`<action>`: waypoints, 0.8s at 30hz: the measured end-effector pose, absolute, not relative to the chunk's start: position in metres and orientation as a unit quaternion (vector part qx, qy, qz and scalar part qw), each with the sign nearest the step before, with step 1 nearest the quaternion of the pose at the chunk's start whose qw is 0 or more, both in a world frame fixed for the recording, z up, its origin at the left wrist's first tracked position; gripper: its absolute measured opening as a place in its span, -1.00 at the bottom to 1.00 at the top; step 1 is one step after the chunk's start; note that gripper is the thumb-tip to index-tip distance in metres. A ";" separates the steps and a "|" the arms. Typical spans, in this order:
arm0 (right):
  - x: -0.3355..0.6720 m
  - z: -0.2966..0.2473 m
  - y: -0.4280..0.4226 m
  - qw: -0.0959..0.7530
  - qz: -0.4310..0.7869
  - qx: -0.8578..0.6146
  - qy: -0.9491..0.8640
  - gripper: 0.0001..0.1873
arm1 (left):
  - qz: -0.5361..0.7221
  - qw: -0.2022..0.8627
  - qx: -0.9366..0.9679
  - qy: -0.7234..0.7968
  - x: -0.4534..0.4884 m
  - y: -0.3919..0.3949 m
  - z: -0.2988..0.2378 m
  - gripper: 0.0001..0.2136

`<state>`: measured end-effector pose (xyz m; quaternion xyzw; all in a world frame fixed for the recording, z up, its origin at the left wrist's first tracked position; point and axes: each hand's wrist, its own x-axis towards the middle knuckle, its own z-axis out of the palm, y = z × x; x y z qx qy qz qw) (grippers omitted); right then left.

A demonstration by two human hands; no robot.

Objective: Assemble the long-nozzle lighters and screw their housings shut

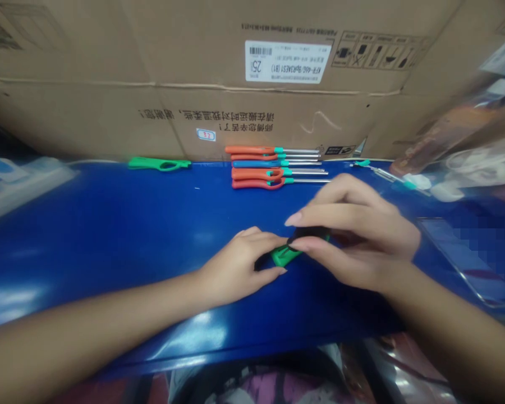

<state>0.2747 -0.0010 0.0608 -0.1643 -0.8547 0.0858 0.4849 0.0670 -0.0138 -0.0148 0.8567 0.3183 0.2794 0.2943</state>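
Note:
A green plastic casing [284, 256], like a lighter handle, lies low over the blue table between my hands, partly hidden by them. The fingers and thumb of my left hand [242, 265] close on its left end. My right hand [357, 233] pinches a dark, blackish object [309, 234] against the casing; its kind is hard to make out. Beyond them, several long-necked lighters with orange handles [252, 174] and one with a blue handle [256, 164] lie in a stack, metal tubes pointing right. Another green lighter casing [160, 164] rests at the back left.
A large cardboard box [193, 67] forms a wall behind the blue table [143, 224]. Small metal and teal parts [382, 174] and clear plastic bags [483, 168] sit at the back right. A phone [458, 252] lies at right, a translucent container [21, 185] at left.

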 end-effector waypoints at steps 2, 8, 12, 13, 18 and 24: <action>0.275 0.060 -0.002 0.474 0.029 -0.182 -0.861 -0.70 | 0.278 0.298 0.856 0.319 0.067 -0.014 -0.014 -0.73; 0.273 0.058 -0.004 0.456 0.155 -0.166 -0.861 -0.66 | 0.274 0.291 0.860 0.318 0.067 -0.013 -0.015 -0.73; 0.275 0.059 -0.002 0.471 0.029 -0.189 -0.861 -0.73 | 0.273 0.293 0.859 0.320 0.067 -0.013 -0.015 -0.75; 0.275 0.059 -0.002 0.461 0.034 -0.185 -0.867 -0.69 | 0.271 0.293 0.859 0.321 0.067 -0.013 -0.015 -0.74; 0.275 0.061 -0.003 0.449 0.161 -0.150 -0.866 -0.66 | 0.276 0.289 0.860 0.317 0.067 -0.014 -0.016 -0.71; 0.277 0.061 -0.005 0.450 0.025 -0.186 -0.873 -0.69 | 0.276 0.290 0.860 0.316 0.067 -0.013 -0.015 -0.73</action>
